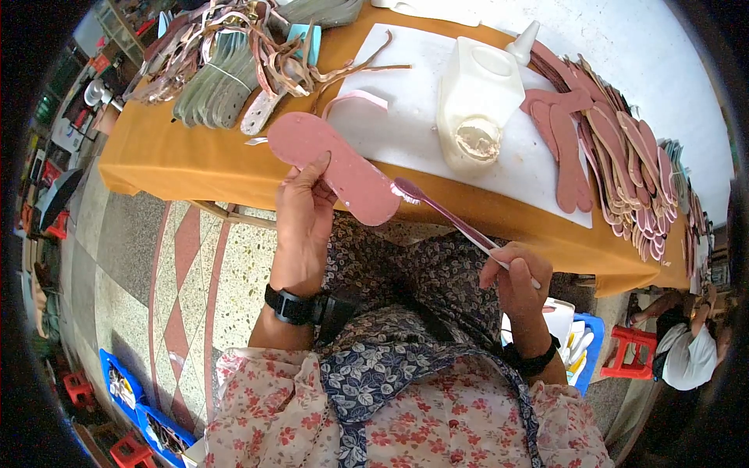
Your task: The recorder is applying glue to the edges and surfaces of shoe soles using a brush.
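Observation:
My left hand point(309, 195) grips a pink shoe sole point(335, 160) by its left edge, thumb on the upper face. The sole is held above my lap, in front of the table edge. In my right hand point(516, 277) is a toothbrush point(460, 226), held near the end of its handle. Its bristles meet the right end of the sole, close to the rim. Beyond them a cut-open white plastic jug point(480, 93) lies on its side, with cream-coloured residue around its opening point(477, 142).
An orange cloth point(156, 156) and a white sheet point(406, 101) cover the table. Stacked pink soles point(624, 148) stand at the right. Grey-green soles point(214, 90) and leather strips point(269, 47) lie at the left. A blue crate point(591, 343) and red stool point(630, 352) are at right.

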The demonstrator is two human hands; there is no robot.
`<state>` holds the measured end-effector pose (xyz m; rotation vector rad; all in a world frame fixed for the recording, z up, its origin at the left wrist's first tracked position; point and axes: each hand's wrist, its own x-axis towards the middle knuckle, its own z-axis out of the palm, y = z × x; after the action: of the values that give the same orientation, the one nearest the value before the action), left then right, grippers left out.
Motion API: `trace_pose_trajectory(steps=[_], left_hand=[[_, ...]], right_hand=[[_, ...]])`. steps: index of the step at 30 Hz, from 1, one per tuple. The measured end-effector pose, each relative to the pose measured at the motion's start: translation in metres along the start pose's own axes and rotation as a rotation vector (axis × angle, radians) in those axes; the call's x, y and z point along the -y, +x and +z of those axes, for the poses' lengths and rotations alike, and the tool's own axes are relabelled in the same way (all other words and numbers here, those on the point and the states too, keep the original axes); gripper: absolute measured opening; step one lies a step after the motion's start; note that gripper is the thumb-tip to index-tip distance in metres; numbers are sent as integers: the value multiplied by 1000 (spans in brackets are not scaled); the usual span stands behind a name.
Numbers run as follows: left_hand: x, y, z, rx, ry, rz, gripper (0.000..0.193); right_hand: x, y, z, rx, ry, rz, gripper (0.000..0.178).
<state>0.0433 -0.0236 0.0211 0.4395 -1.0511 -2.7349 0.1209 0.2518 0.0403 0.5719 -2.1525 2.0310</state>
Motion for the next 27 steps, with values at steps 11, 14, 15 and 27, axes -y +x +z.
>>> trace_pose_trajectory(steps=[11, 14, 15, 27], left_hand=[[0, 3, 1, -37, -7, 0, 15], [2, 5, -1, -59, -22, 13, 15], [3, 6, -1, -68, -29, 25, 15], [0, 8, -7, -53, 16, 97, 16]], right_hand=[[-6, -12, 1, -4, 135, -20, 35], [-4, -12, 3, -11, 155, 0, 34], [-5, -12, 3, -11, 156, 0, 34], [8, -1, -18, -128, 85, 14, 37]])
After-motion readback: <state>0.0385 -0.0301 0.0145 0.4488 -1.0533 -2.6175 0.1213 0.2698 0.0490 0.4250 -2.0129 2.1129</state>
